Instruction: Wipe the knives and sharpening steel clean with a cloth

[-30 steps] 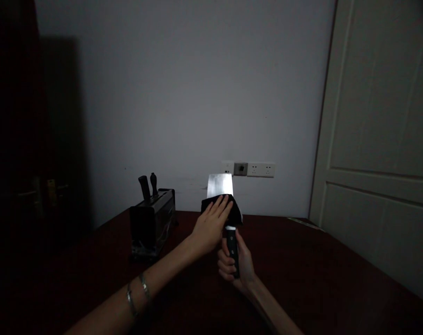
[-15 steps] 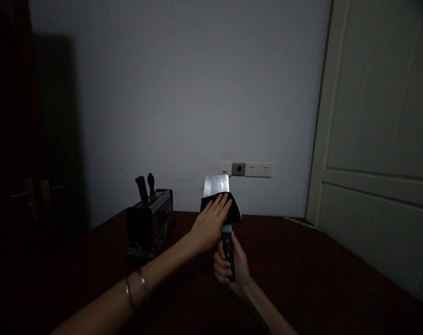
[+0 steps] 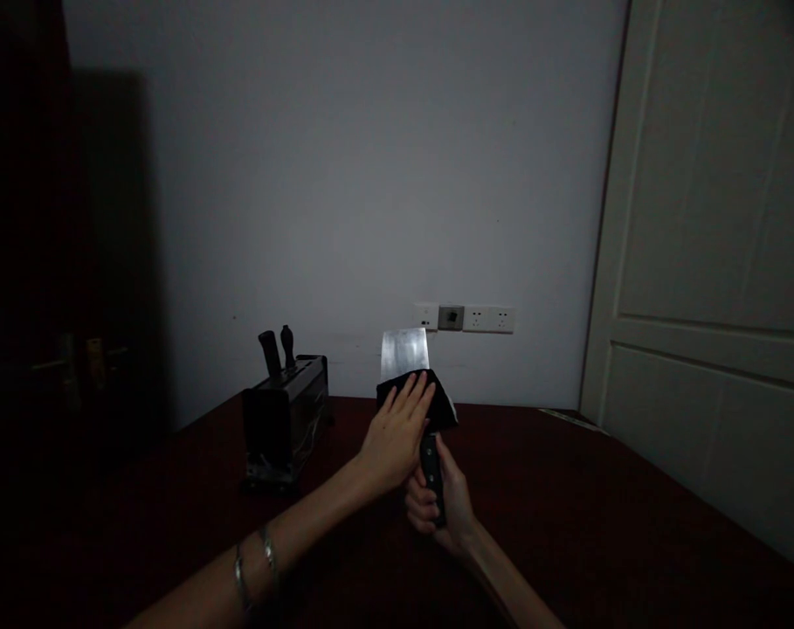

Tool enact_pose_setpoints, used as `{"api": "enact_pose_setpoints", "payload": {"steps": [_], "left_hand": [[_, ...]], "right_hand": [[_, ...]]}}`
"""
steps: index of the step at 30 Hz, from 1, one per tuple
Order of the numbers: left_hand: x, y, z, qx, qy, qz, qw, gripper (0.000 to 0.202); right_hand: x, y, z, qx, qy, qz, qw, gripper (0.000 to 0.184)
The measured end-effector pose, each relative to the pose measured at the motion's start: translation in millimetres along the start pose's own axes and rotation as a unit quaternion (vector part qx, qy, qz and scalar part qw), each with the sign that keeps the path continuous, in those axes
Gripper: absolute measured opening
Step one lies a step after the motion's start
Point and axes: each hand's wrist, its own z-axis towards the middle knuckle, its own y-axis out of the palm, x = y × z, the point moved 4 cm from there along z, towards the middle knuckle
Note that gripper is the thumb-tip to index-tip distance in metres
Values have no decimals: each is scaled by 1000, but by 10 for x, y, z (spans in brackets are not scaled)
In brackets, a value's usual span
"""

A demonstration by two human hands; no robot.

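The right hand has its grip closed around the black handle of a knife, fingers curled on one side and thumb laid along the other. The knife is held up above the tabletop, in front of the wall, with its broad blade pointing away from the person and tilting slightly left. Rivets show on the handle.

The left hand lies over a black cloth that covers the lower part of the blade, next to the handle. Its fingers are straight, a little spread, and pressed to the cloth; the thumb is hidden, so I cannot tell whether this grip pinches the blade from behind. The end of the blade shows bright beyond the cloth, whose right edge is pale. Two bracelets circle the left forearm.

To the left, well apart from the knife, a dark block stands on the tabletop, with two black handles rising from its top. Sockets line the wall behind, just right of the blade tip. A pale panelled door fills the right side; the far left is too dark to make out well.
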Motion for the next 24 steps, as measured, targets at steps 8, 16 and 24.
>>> {"api": "enact_pose_setpoints", "payload": {"steps": [8, 16, 24], "left_hand": [[-518, -25, 453, 1, -63, 3, 998, 49], [-78, -36, 278, -8, 11, -24, 1000, 52], [-572, -36, 557, -9, -80, -18, 997, 51]], "right_hand": [[94, 110, -13, -47, 24, -9, 999, 55], [-45, 69, -24, -28, -16, -9, 999, 54], [126, 38, 14, -32, 41, -10, 999, 56]]}}
